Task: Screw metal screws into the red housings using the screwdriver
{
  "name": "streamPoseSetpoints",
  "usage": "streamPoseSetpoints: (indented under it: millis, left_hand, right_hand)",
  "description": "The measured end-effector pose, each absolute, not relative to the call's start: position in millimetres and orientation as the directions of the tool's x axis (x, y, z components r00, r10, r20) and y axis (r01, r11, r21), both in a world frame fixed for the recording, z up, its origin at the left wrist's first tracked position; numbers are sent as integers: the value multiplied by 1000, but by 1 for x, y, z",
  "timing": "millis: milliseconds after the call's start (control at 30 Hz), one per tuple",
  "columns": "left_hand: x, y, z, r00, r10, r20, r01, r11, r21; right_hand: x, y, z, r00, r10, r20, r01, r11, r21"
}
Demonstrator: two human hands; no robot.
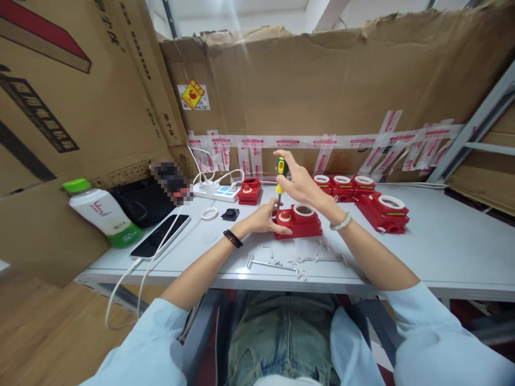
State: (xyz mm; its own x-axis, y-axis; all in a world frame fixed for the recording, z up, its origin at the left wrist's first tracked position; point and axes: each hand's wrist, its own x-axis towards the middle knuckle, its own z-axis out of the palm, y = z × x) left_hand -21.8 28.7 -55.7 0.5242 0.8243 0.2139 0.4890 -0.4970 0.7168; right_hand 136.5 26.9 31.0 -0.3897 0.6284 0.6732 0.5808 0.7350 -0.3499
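Note:
My right hand (295, 174) is closed around a screwdriver (280, 170) with a green and yellow handle. The screwdriver stands nearly upright, its shaft coming down at the back left of a red housing (302, 229). On that housing are a white ring around a round window and a red knob. Closed on the left end of the housing is my left hand (264, 219), thumb along the front and fingers near the screwdriver's tip. What the tip touches is hidden. In front lie small screws (276, 262) and a metal T-shaped rod (273, 265).
More red housings (382, 212) stand at the back right, another red unit (249, 191) beside a power strip (215, 191). A white ring (209, 214), a black part (230, 214), a cabled phone (161, 237) and a bottle (105, 214) lie left. A cardboard wall (289, 91) closes the back.

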Motion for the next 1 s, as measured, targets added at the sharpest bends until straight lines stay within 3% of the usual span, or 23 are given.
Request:
streamPoseSetpoints:
  millis: [100,267,467,633,867,1000]
  left_hand:
    - [-22,29,-56,530,819,221,477,-503,721]
    - [-23,30,-56,543,806,235,460,-520,720]
    - [-23,30,-56,534,814,231,459,-508,728]
    - [-22,29,-55,538,805,248,456,-526,718]
    - [-23,30,-57,540,811,223,470,-511,720]
    - [-23,30,-57,541,810,227,440,-502,744]
  right_hand:
    - [138,27,31,-432,613,662,508,772,-383]
    - [132,25,23,-283,607,743,698,662,-274]
    - [136,28,22,-377,611,696,499,767,-403]
    - [133,24,18,-268,598,755,661,685,-308]
    - [140,28,17,-400,587,704,353,808,-472]
    - [141,28,15,-313,580,752,531,763,-368]
